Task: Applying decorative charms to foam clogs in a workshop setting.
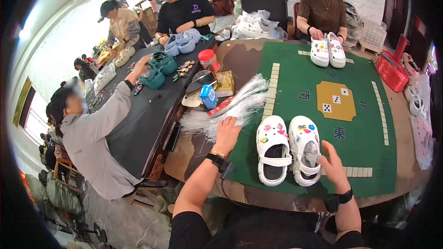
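A pair of white clogs with colourful charms lies before me on a green mat (295, 69), the left clog (272, 131) beside the right clog (305, 133). Clear plastic packing shows inside the right one. My right hand (334, 166) is at that clog's right side, fingers bent and apart, gripping nothing; whether it touches the shoe I cannot tell. My left hand (227, 134) reaches to the near edge of a bundle of thin clear plastic strands (240, 106), its fingers slightly apart at the strands. Nothing shows held in it.
Past the strands stand a blue box (209, 94), a yellow pouch (225, 84) and a red-lidded jar (208, 60). A co-worker opposite handles white clogs (328, 50). Others work along a dark table (134, 122) at left with teal clogs (159, 67). Red strapping (392, 71) lies right.
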The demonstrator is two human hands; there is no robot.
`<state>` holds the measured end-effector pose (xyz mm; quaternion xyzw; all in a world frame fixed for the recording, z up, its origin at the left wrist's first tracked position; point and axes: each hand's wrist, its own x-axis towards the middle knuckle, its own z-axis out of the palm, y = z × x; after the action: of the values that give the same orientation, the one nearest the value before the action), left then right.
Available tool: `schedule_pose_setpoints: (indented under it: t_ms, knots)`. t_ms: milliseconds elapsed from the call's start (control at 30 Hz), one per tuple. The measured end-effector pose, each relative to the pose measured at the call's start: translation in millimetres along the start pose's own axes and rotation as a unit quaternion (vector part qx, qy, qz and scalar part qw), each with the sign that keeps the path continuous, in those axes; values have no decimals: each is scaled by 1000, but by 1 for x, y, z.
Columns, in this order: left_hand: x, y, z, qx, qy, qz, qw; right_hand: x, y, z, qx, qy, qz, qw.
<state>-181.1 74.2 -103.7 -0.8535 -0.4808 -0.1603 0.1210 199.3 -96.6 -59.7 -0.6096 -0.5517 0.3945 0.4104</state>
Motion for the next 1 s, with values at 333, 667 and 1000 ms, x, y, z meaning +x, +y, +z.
schedule_pose_setpoints:
  t_ms: [333,667,1000]
  knots:
    - [8,-14,12,10,10,65,998,-4,11,21,38,-22,-44,998]
    - [44,30,-94,-543,147,-246,789,-6,-30,3,98,131,-150,975]
    - [59,126,-164,-769,81,-133,620,10,-101,35,172,72,-200,962]
